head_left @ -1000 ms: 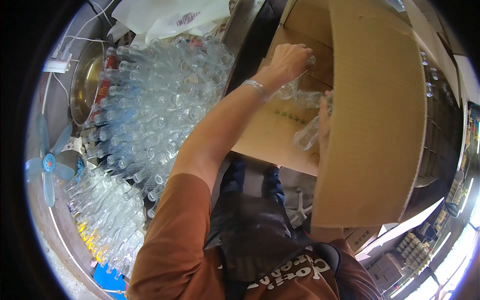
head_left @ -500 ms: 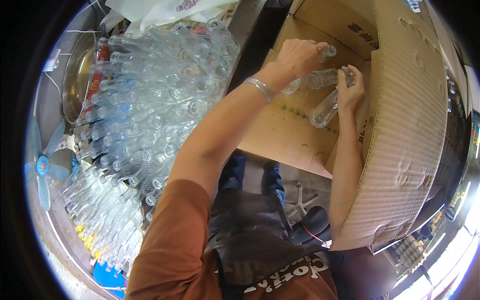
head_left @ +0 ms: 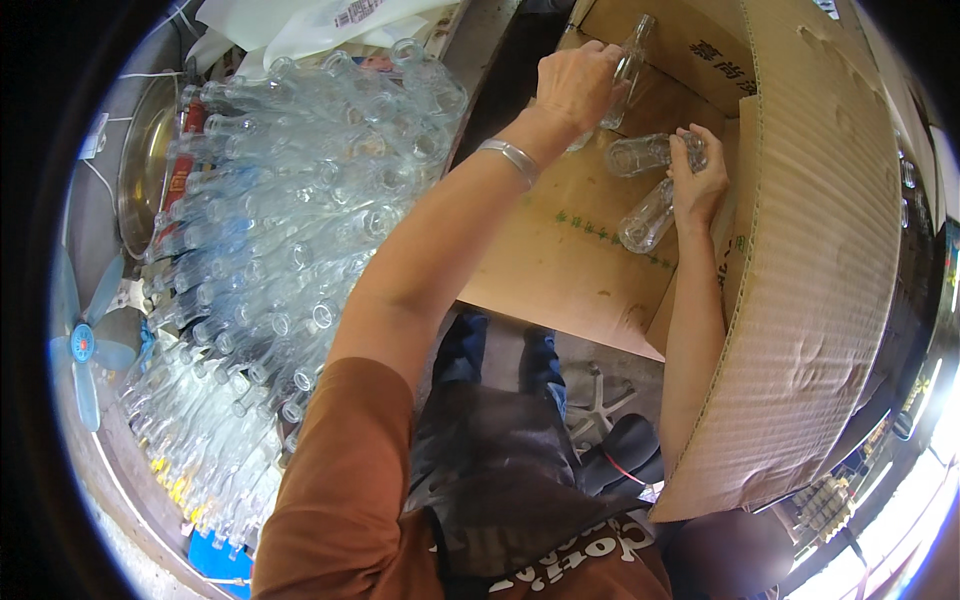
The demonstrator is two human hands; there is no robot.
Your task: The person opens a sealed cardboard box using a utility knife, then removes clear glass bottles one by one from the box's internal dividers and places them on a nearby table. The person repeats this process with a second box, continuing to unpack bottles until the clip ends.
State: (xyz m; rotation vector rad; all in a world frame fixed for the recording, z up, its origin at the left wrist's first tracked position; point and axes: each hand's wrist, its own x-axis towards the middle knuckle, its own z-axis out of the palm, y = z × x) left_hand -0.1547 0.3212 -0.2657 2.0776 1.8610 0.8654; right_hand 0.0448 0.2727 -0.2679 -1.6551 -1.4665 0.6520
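Note:
My left hand (head_left: 578,85), with a metal bracelet at its wrist, grips a clear glass bottle (head_left: 629,72) over the open cardboard box (head_left: 540,265). That bottle stands tilted, its narrow neck pointing to the far side of the box. Part of another piece of glass shows below the hand, too covered to tell apart. Inside the box, my right hand (head_left: 702,175) has its fingers closed around the narrow ends of two more clear bottles. The upper glass bottle (head_left: 638,156) lies nearly level, and the lower glass bottle (head_left: 648,217) slants down to the left.
A large stack of clear glass bottles (head_left: 300,200) fills the left side. The box's tall flap (head_left: 810,280) rises along the right. At far left are a blue-bladed fan (head_left: 82,343) and a round metal pan (head_left: 150,165). A wheeled chair base (head_left: 600,400) stands below the box.
My left hand has shifted slightly left and away from me, and its bottle has swung so its length now shows. My right hand stays nearly in place with its two bottles.

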